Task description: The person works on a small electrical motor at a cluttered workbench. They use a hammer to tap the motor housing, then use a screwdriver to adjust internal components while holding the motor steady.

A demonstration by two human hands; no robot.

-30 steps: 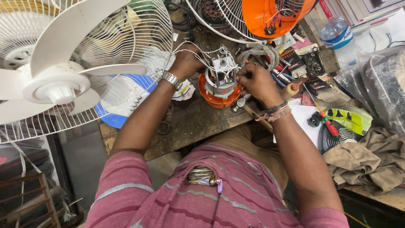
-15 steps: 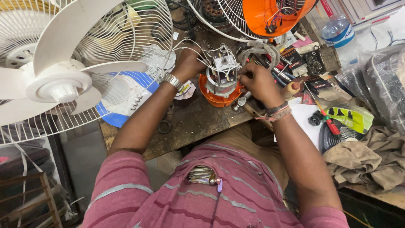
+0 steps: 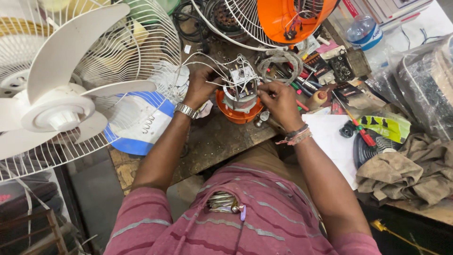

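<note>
An orange cup-shaped housing [image 3: 234, 113] on the worktop [image 3: 212, 141] holds a grey fan motor [image 3: 240, 89] with white wires; the left hand [image 3: 200, 85] and right hand [image 3: 278, 97] grip the motor's sides.

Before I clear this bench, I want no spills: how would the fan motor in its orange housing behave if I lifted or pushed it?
The motor probably feels heavy for its size: a metal core fills the orange housing. Its loose white wires look floppy and might snag or trail. The rounded housing could rock if pushed; both the left hand and right hand are on it.
</note>
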